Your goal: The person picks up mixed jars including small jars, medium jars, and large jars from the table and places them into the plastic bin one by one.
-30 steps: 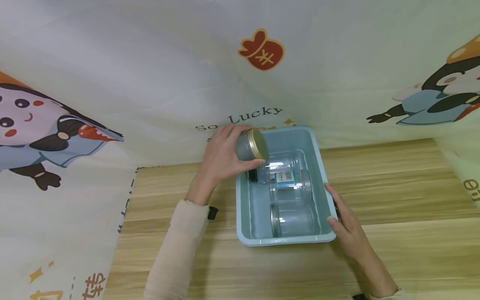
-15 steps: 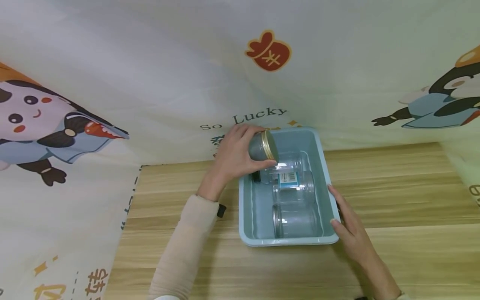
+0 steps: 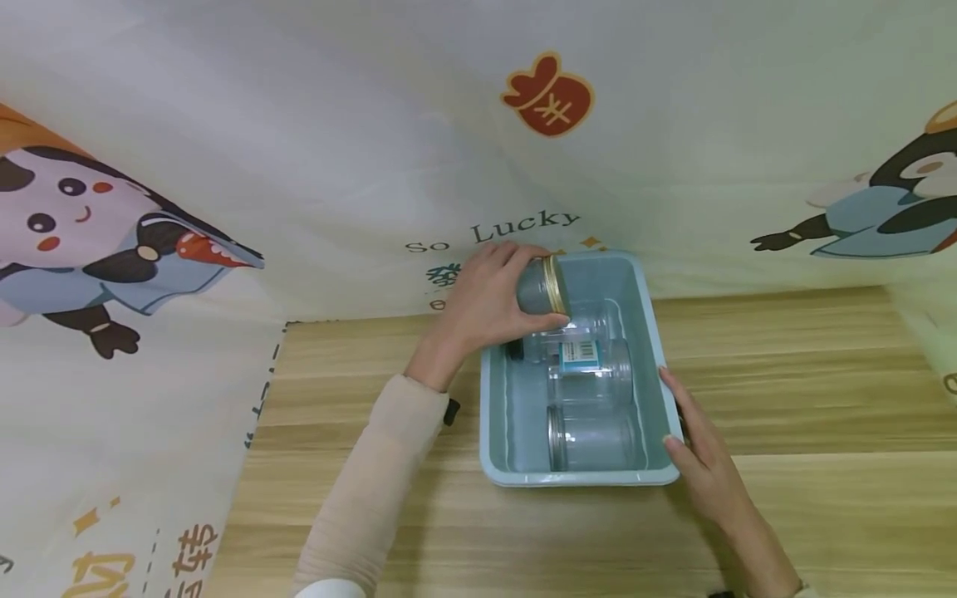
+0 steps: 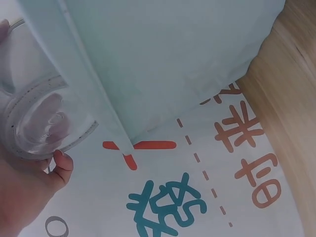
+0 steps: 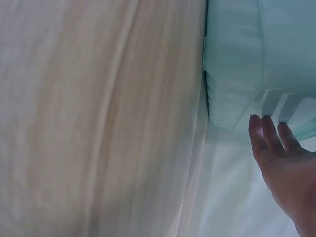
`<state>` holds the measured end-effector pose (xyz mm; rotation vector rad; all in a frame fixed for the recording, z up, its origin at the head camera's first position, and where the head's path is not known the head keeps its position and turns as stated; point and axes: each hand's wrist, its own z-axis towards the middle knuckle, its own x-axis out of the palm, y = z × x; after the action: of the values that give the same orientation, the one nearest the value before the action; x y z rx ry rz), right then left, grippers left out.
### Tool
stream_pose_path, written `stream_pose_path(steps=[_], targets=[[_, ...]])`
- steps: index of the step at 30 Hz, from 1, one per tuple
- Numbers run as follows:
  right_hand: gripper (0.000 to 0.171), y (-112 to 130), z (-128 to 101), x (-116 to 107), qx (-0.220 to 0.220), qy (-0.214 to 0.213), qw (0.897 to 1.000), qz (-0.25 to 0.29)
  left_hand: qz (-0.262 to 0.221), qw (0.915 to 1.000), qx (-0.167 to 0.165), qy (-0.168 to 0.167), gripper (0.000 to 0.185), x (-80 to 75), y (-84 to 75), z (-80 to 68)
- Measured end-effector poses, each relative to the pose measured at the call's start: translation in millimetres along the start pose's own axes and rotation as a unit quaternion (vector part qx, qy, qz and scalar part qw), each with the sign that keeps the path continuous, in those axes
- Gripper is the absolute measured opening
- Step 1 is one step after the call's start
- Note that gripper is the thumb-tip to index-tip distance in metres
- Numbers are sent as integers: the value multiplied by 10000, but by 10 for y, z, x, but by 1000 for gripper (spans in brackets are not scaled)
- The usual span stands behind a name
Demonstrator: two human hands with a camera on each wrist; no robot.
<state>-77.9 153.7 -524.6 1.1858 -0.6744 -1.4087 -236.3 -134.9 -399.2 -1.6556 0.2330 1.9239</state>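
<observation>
In the head view my left hand (image 3: 486,303) holds a clear jar (image 3: 531,286) with a gold lid (image 3: 554,285) over the back left of a light blue plastic bin (image 3: 583,479). Fingers and thumb go round its side; the lid faces right. The left wrist view shows the jar's round clear base (image 4: 49,126) beside the bin's wall. Several clear jars lie on their sides in the bin, among them a silver-lidded jar (image 3: 598,440) and one with a blue label (image 3: 580,356). My right hand (image 3: 706,465) holds the bin's right rim, fingertips against the outer wall (image 5: 237,64).
The bin stands on a wood-grain table (image 3: 807,374), close to a pale printed cloth (image 3: 359,166) that hangs behind and at the sides. A black lid (image 3: 514,350) shows in the bin's left part, partly under my left hand.
My left hand has moved right with the gold-lidded jar, further over the bin. The right hand keeps its hold on the rim. The whole head view has shifted slightly.
</observation>
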Motion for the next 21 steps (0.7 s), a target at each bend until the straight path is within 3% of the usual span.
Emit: stream_pose_path(steps=[21], targets=[[67,-20,-16,2,-19,31,10000,76,136,9992,-71,356,94,41,-59,72]])
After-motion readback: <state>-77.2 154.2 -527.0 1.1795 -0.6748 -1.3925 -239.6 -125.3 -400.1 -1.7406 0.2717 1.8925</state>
